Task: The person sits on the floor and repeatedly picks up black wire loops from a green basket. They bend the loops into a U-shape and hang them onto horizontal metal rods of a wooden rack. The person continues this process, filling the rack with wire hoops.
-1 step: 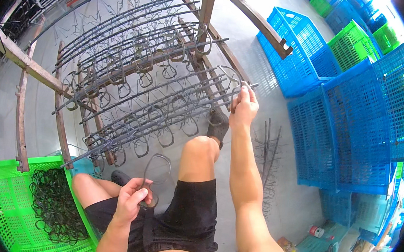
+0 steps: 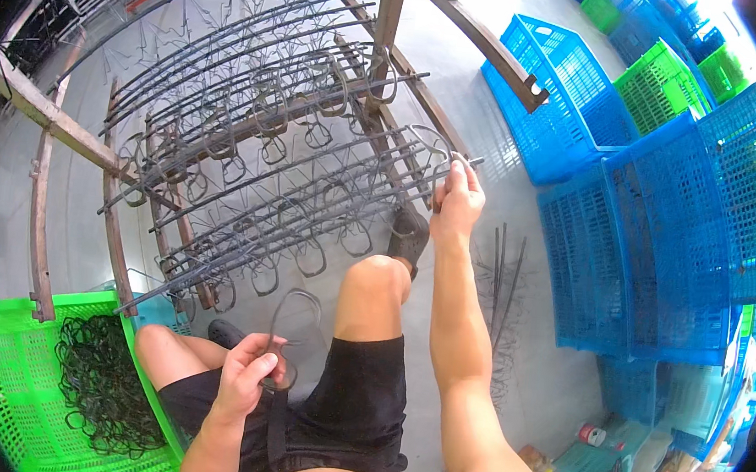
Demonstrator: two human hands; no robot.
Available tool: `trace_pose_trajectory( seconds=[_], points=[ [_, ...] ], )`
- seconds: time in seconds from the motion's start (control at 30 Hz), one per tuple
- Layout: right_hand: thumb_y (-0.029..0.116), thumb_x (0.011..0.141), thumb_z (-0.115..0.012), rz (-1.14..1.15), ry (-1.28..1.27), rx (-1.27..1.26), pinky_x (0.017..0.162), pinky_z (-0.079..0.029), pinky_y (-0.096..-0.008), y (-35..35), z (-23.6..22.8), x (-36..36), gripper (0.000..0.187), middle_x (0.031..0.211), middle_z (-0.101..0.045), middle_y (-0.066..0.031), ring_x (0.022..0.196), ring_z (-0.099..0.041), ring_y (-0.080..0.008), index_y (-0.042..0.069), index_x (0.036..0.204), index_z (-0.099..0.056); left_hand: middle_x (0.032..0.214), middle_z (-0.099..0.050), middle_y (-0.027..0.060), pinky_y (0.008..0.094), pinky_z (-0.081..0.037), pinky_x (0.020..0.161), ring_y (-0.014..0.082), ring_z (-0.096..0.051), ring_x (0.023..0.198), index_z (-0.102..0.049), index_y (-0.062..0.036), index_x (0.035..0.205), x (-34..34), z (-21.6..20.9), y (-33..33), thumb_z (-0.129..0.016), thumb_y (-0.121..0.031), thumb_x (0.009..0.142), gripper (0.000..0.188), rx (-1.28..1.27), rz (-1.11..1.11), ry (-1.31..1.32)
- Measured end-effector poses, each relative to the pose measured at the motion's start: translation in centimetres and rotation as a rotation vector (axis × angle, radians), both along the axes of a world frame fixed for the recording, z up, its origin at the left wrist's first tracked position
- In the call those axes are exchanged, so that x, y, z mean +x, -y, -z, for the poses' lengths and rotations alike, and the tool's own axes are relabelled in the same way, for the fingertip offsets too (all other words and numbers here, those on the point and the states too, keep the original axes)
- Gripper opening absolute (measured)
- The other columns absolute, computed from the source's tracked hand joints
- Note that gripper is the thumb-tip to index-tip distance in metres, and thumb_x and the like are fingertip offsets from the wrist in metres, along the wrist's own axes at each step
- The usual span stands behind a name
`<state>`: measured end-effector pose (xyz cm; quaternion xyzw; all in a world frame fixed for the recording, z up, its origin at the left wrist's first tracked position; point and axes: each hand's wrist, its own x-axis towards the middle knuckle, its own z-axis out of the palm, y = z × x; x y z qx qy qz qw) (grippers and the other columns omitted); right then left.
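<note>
My left hand [image 2: 250,375] is closed, thumb on top, around a dark bent-wire loop [image 2: 301,294]. The wire rises from the fingers above my lap in a rounded, open shape. My right arm reaches forward, and my right hand [image 2: 457,198] pinches another bent-wire loop [image 2: 427,132] at the right end of the rods. Its lower part is hidden by my fingers. Beyond both hands stands a brown metal rack [image 2: 387,25]. Dark rods [image 2: 299,149] with thin wire hooks lie across it, and several similar loops [image 2: 309,256] hang from them.
At my left is a green crate [image 2: 10,363] with a tangled heap of dark loops [image 2: 109,387]. Blue crates [image 2: 579,248] are stacked at the right. Loose hooked rods [image 2: 500,286] lie on the floor beside my right arm. A rack arm [image 2: 481,40] juts out at the top.
</note>
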<state>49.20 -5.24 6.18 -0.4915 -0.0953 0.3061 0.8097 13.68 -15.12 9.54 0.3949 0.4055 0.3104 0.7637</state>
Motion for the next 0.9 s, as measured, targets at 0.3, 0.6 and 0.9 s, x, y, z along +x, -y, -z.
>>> trace_pose_trajectory(
  seconds=[0.3,0.6,0.9],
  points=[
    [0.016,0.088,-0.056,-0.076,0.335,-0.189,0.036,-0.023,-0.0199,0.1,0.5,-1.1,0.022,0.052,-0.041,0.0065,0.038,-0.033,-0.0025,0.001,0.103,-0.063,0.067,-0.057,0.0057,0.0229,-0.04,0.053,0.0122,-0.052,0.057,-0.056,-0.0011,0.104,-0.1,0.2,-0.1,-0.051,-0.013,0.085,0.023,0.0,-0.031,0.0],
    [0.014,0.088,-0.055,-0.057,0.507,-0.213,0.053,-0.033,-0.0192,0.2,1.2,0.1,0.02,0.067,-0.052,0.0058,0.059,-0.041,-0.0025,0.0,0.099,-0.064,0.064,-0.056,0.0051,0.0224,-0.04,0.051,0.0114,-0.051,0.054,-0.058,-0.001,0.103,0.0,0.2,-0.2,-0.049,-0.015,0.089,0.021,0.021,-0.059,0.016],
    [0.017,0.084,-0.061,0.49,1.497,-0.629,0.068,-0.043,-0.0362,1.8,-2.0,-2.1,0.03,0.077,-0.054,-0.0046,0.073,-0.051,-0.0233,0.004,0.11,-0.059,0.064,-0.055,0.0002,0.0186,-0.035,0.046,0.0052,-0.047,0.051,-0.06,0.0009,0.094,-0.8,-1.1,-0.5,-0.059,-0.01,0.086,0.014,0.141,0.021,-0.145]
  ],
)
